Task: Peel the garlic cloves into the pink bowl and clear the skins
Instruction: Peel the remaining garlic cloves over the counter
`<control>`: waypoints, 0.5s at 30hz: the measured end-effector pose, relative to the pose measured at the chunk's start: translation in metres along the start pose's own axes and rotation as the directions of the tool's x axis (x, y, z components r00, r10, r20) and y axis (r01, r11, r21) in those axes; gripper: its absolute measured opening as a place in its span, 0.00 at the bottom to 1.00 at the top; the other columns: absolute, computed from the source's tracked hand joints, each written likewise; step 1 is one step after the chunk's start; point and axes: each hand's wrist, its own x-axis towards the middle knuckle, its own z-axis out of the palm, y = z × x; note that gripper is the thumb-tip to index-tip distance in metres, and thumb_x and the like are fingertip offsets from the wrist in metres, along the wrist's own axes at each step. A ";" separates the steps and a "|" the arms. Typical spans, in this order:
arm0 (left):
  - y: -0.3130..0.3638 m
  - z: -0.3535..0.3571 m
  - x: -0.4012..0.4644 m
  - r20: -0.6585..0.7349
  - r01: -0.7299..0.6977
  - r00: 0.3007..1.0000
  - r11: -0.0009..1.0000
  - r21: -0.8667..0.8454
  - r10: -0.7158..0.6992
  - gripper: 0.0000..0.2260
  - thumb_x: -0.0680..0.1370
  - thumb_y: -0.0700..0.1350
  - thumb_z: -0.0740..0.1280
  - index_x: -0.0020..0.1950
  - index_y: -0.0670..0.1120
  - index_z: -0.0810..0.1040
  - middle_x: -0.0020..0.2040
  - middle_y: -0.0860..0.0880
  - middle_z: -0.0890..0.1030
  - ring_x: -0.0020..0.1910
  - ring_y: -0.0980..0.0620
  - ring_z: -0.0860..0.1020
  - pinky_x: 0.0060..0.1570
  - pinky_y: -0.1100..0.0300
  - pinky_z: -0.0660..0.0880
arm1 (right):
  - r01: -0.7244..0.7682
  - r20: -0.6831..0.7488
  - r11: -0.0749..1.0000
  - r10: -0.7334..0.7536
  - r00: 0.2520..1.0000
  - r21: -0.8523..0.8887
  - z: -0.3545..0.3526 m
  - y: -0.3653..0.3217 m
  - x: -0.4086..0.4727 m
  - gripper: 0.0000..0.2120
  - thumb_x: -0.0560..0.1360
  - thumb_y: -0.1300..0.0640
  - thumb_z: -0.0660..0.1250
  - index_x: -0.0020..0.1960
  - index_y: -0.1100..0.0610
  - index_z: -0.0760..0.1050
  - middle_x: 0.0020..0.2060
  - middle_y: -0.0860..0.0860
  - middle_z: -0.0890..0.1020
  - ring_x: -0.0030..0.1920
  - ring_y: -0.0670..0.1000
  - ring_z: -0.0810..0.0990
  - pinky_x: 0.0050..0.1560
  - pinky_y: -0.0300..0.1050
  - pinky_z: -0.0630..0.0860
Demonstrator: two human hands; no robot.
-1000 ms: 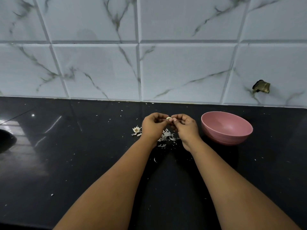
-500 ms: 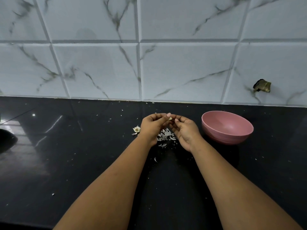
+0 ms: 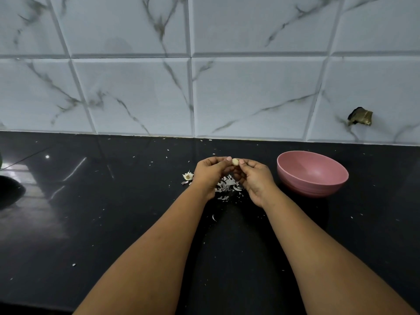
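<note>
One garlic clove is pinched between the fingertips of the left hand and the right hand, above the black counter. One heap of skins is seen below them. One pink bowl stands just beside the right hand. One garlic root end lies left of the hands.
</note>
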 end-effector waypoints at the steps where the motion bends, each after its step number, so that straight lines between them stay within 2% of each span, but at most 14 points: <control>1: -0.001 0.000 0.000 -0.010 0.002 1.000 1.000 0.007 -0.002 0.05 0.75 0.37 0.71 0.49 0.36 0.81 0.41 0.42 0.84 0.39 0.51 0.83 0.49 0.60 0.80 | 0.001 -0.009 1.000 -0.001 1.000 -0.017 0.000 0.000 0.000 0.08 0.80 0.63 0.63 0.46 0.59 0.80 0.38 0.53 0.82 0.37 0.47 0.79 0.41 0.37 0.77; 4: -0.001 0.000 0.000 -0.115 -0.022 0.993 0.993 0.116 0.036 0.05 0.74 0.39 0.74 0.41 0.39 0.80 0.35 0.45 0.82 0.33 0.53 0.81 0.36 0.64 0.78 | 0.008 -0.049 0.997 -0.011 0.999 -0.078 0.000 0.000 0.001 0.05 0.78 0.62 0.65 0.48 0.59 0.81 0.37 0.53 0.82 0.37 0.46 0.79 0.36 0.35 0.77; 6: -0.001 -0.001 0.001 -0.172 -0.035 0.982 0.968 0.247 0.079 0.12 0.73 0.45 0.75 0.35 0.40 0.77 0.29 0.46 0.79 0.27 0.54 0.79 0.31 0.63 0.76 | 0.018 -0.069 0.995 -0.025 0.997 -0.095 0.000 0.000 0.001 0.04 0.78 0.62 0.66 0.47 0.59 0.80 0.36 0.52 0.82 0.36 0.46 0.79 0.34 0.34 0.76; 9: -0.001 -0.001 0.001 -0.195 -0.051 0.971 0.917 0.396 0.139 0.16 0.75 0.50 0.73 0.35 0.40 0.75 0.27 0.46 0.78 0.25 0.52 0.79 0.35 0.56 0.80 | 0.063 -0.089 0.992 -0.073 0.993 -0.113 0.002 -0.001 0.001 0.04 0.78 0.63 0.66 0.48 0.61 0.80 0.37 0.53 0.82 0.35 0.46 0.79 0.32 0.33 0.76; 12: -0.003 0.002 -0.003 -0.159 -0.093 0.970 0.881 0.464 0.186 0.06 0.80 0.43 0.64 0.46 0.43 0.79 0.33 0.46 0.82 0.30 0.51 0.81 0.43 0.48 0.82 | 0.076 -0.086 0.988 -0.088 0.992 -0.134 0.003 0.000 -0.001 0.06 0.78 0.63 0.66 0.52 0.63 0.80 0.41 0.55 0.83 0.36 0.45 0.80 0.31 0.31 0.74; 13: -0.004 0.002 -0.002 -0.136 -0.117 0.968 0.859 0.498 0.211 0.06 0.80 0.40 0.63 0.49 0.44 0.80 0.37 0.47 0.83 0.33 0.51 0.82 0.44 0.48 0.82 | 0.078 -0.079 0.986 -0.091 0.993 -0.148 0.003 0.001 -0.001 0.06 0.78 0.63 0.66 0.53 0.64 0.80 0.42 0.56 0.83 0.36 0.45 0.81 0.31 0.31 0.74; 15: -0.005 0.000 -0.002 -0.094 -0.166 0.958 0.788 0.594 0.272 0.06 0.78 0.40 0.66 0.48 0.47 0.83 0.38 0.50 0.84 0.37 0.51 0.83 0.46 0.50 0.82 | 0.086 -0.067 0.984 -0.097 0.993 -0.156 0.003 0.003 0.000 0.06 0.77 0.64 0.67 0.53 0.65 0.79 0.42 0.56 0.84 0.36 0.45 0.81 0.33 0.31 0.75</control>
